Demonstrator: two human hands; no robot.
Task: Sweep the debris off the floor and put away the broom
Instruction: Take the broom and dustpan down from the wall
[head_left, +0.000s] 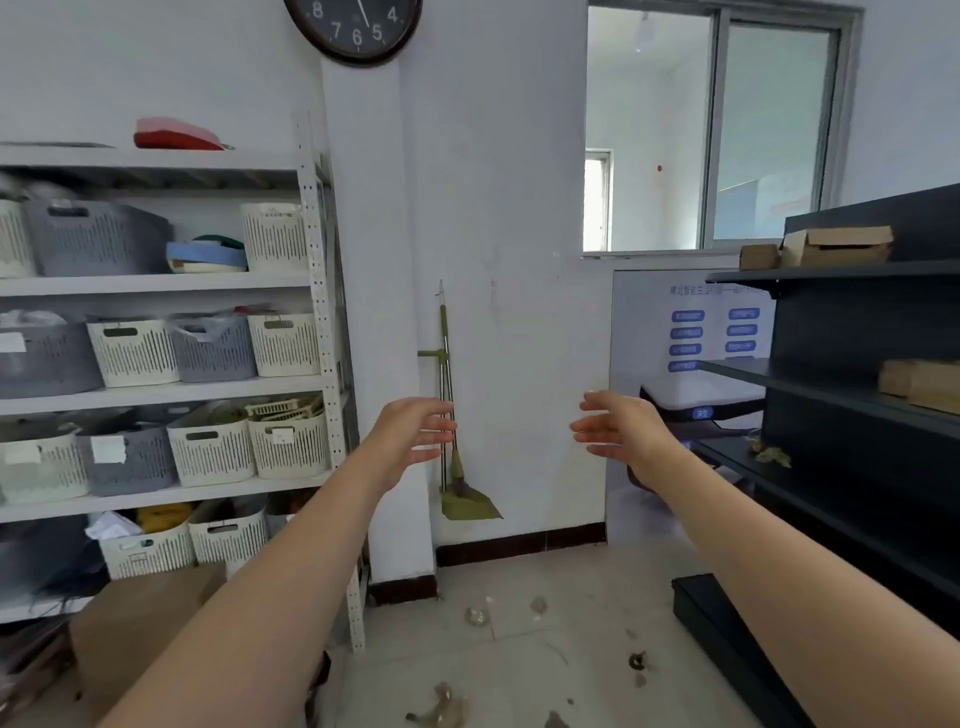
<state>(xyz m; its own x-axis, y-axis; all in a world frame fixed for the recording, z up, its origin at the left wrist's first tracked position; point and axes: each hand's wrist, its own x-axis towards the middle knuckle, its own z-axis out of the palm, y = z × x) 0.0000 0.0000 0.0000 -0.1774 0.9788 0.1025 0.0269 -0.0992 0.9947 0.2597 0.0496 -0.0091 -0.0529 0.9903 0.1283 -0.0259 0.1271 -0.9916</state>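
A green broom (445, 364) with a metal handle hangs on the white wall ahead, together with a green dustpan (467, 505) near the floor. Both arms are stretched forward. My left hand (413, 434) is open, fingers spread, just left of the broom handle and overlapping it in view. My right hand (618, 428) is open too, apart from the broom, to its right. Neither hand holds anything. Debris (478, 616) lies scattered on the tiled floor below, with more bits (441, 706) nearer to me.
A white shelf rack (322, 291) with several baskets stands on the left, a cardboard box (140, 623) at its foot. A dark metal shelf unit (831, 374) stands on the right, its base (727, 634) jutting onto the floor. A window (717, 130) is above.
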